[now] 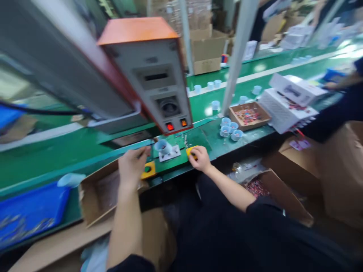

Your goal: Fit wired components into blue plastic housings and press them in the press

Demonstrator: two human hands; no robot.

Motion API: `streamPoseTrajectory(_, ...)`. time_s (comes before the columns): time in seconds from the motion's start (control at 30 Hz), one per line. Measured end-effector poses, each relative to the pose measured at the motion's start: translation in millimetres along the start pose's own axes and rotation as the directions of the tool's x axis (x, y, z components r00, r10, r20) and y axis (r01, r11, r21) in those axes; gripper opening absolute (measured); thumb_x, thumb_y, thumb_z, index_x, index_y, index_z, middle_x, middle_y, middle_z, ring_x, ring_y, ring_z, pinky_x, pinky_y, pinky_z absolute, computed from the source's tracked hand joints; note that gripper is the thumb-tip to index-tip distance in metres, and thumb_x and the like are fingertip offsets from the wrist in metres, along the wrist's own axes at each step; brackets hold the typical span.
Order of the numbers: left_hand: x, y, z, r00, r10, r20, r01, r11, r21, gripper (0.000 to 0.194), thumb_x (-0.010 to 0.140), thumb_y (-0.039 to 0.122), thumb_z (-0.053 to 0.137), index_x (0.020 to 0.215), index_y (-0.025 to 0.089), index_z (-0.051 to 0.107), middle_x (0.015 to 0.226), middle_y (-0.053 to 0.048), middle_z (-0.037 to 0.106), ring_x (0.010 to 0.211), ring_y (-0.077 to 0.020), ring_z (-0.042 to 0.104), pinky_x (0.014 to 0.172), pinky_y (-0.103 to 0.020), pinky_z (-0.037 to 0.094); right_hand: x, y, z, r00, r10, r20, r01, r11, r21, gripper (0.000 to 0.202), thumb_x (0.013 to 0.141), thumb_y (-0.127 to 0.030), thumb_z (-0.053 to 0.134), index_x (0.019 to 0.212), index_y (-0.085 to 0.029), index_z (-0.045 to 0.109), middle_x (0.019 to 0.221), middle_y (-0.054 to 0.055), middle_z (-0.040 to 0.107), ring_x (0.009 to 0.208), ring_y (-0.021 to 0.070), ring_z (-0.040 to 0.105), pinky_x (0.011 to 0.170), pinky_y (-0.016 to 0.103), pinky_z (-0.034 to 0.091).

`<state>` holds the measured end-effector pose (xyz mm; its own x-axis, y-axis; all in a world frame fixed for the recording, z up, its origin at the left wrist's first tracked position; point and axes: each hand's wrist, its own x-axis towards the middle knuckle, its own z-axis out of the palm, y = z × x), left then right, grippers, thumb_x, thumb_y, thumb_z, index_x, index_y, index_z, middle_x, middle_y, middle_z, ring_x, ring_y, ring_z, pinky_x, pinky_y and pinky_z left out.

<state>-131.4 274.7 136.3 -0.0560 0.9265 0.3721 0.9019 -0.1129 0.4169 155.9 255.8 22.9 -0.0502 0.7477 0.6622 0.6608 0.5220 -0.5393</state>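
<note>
My left hand is raised beside a light blue cup, its fingers pinched together; what lies between them is too small to make out. The cup stands at a white plate with small dark parts on it. Just right of my left hand is a yellow button box with a dark button. My right hand rests with curled fingers on a second yellow box, which it partly hides. Above the plate looms a grey and orange machine with two lit switches.
An open cardboard box and a blue tray of metal parts sit at left. Light blue cups and a carton of small parts stand at right, near white boxes. A grey post rises behind. A person's dark sleeve shows far right.
</note>
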Motion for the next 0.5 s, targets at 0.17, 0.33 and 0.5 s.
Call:
streamPoseTrajectory(0.17,-66.9,8.3,-3.0,0.981,-0.162,0.11,0.131,0.959,0.252,0.028,0.1,0.027,0.058,0.092,0.021,0.085,0.104,-0.014,0.082,0.121,-0.0326,0.069,0.097,-0.041,0.053,5.9,6.4,1.8,1.0,0.003,0.015,-0.004,0.994,0.111,0.019,0.093,-0.035,0.058,0.083,-0.022,0.067,0.091,0.011,0.07,0.095,0.0276,0.066,0.092,0.049,0.051)
streamPoseTrajectory(0.33,-59.1,-8.6,-12.1,0.964,-0.12,0.238,0.078,0.981,0.178,0.034,0.106,0.03,0.054,0.103,0.019,0.085,0.115,-0.015,0.082,0.137,-0.0322,0.063,0.111,-0.043,0.047,9.0,14.3,7.7,0.997,-0.044,-0.068,0.045,0.999,0.013,0.021,0.093,-0.039,0.058,0.083,-0.022,0.066,0.091,0.011,0.071,0.092,0.0268,0.069,0.088,0.046,0.056)
streamPoseTrajectory(0.5,-47.9,-63.7,-44.3,0.953,-0.118,0.28,0.159,0.979,-0.129,0.036,0.104,0.035,0.056,0.126,0.019,0.08,0.128,-0.01,0.08,0.116,-0.0256,0.074,0.101,-0.03,0.054,4.7,14.1,2.5,0.994,-0.063,-0.087,0.07,0.995,0.077,0.017,0.093,-0.035,0.059,0.088,-0.023,0.068,0.094,0.012,0.072,0.098,0.0291,0.071,0.091,0.049,0.06)
